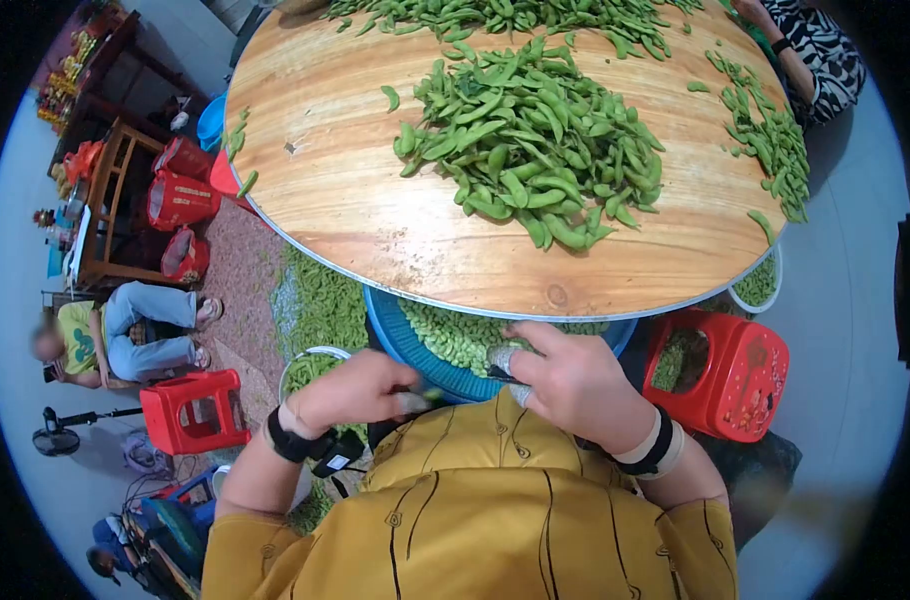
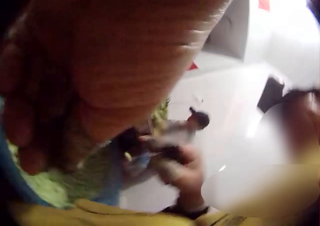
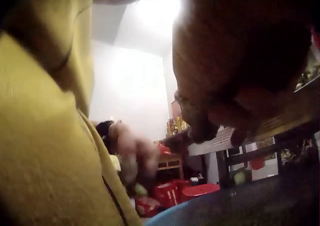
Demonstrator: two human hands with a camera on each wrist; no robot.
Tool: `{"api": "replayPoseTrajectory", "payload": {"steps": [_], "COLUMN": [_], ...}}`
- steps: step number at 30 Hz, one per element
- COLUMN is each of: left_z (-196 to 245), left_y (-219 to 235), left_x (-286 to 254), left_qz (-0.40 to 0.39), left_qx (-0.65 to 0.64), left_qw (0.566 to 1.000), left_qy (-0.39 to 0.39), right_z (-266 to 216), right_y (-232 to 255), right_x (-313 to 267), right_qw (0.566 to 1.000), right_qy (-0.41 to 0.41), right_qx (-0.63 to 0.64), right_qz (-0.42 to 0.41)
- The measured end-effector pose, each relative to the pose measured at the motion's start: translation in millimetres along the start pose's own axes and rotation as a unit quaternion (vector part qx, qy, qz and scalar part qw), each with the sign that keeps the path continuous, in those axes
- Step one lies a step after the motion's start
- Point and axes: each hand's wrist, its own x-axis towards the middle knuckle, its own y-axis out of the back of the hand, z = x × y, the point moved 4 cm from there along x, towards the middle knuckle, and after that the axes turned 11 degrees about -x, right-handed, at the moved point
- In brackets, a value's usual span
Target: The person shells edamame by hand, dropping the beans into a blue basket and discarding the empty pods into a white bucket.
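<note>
My left hand (image 1: 350, 390), thumb and finger brought together, pinches a green bean pod (image 1: 432, 395) above the lap. The pod also shows below the blurred left hand in the right wrist view. My right hand (image 1: 580, 385) is over the near rim of a blue basin (image 1: 380, 325), its fingers bent and tape-like grey wraps (image 1: 500, 358) on the fingertips. Something dark shows between its thumb and finger; I cannot tell whether it is held. Shelled pale green beans (image 1: 445, 338) lie in the basin below. Ahead, a heap of pods (image 1: 535, 140) covers the middle of the wooden table (image 1: 325, 210).
More pods (image 1: 775, 150) line the table's right edge. A red stool (image 1: 750, 380) stands at right, another red stool (image 1: 190, 410) at left. Pods (image 1: 325, 310) cover the floor by the basin. A seated person (image 1: 125, 335) is at left; a patterned sleeve (image 1: 825, 60) shows at upper right.
</note>
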Motion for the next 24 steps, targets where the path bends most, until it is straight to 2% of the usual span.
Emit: {"api": "replayPoseTrajectory", "payload": {"steps": [1,3,4,6,7,9,10,11,12,13,14,15,17,18,19,21,22,23,24], "left_z": [-18,-41,-39,-18,-8,27,38,54,67,76,88,98,110,114,114,108,107,108,105], "left_y": [-2,-3,-2,-1,-2,-1,0,2,3,4,6,9,13,17,22,19,18,19,20], "left_x": [-11,-29,-30,-25,-19,-1,7,13,19,27,34,40,61,67,72,86,88,86,85], "left_qz": [0.032,0.119,0.119,0.157,0.159,0.235,0.239,0.264,0.286,0.288,0.321,0.353,0.365,0.377,0.376,0.253,0.21,0.209,0.205], "left_qx": [0.187,0.321,0.322,0.261,0.259,0.124,0.123,0.123,0.123,0.122,0.109,0.097,0.081,0.065,0.065,0.083,0.098,0.1,0.003], "left_qw": [0.98,0.909,0.908,0.942,0.942,0.963,0.962,0.951,0.937,0.937,0.916,0.892,0.883,0.873,0.873,0.93,0.945,0.945,0.957], "left_qy": [0.066,0.239,0.239,0.143,0.142,-0.049,-0.05,-0.105,-0.159,-0.159,-0.213,-0.265,-0.285,-0.302,-0.304,-0.253,-0.229,-0.231,-0.205], "right_z": [1,8,12,30,38,55,59,58,60,63,66,64,68,67,66,61,61,60,58], "right_y": [3,17,21,40,40,35,35,38,40,40,36,42,44,44,47,47,48,47,45], "right_x": [1,6,11,17,20,22,21,21,18,15,15,14,9,9,8,7,7,7,6], "right_qw": [1.0,0.995,0.995,0.96,0.96,0.954,0.956,0.957,0.961,0.952,0.923,0.923,0.846,0.831,0.831,0.819,0.819,0.817,0.815], "right_qy": [0.0,-0.03,-0.029,-0.128,-0.126,-0.159,-0.156,-0.151,-0.191,-0.231,-0.232,-0.232,-0.353,-0.345,-0.345,-0.341,-0.342,-0.352,-0.363], "right_qx": [0.001,0.009,0.01,-0.108,-0.11,-0.166,-0.156,-0.158,-0.057,0.044,0.203,0.202,0.37,0.404,0.404,0.453,0.453,0.449,0.445], "right_qz": [0.001,0.091,0.092,0.226,0.225,0.194,0.193,0.192,0.193,0.193,0.231,0.231,0.153,0.163,0.165,0.083,0.085,0.082,0.079]}}
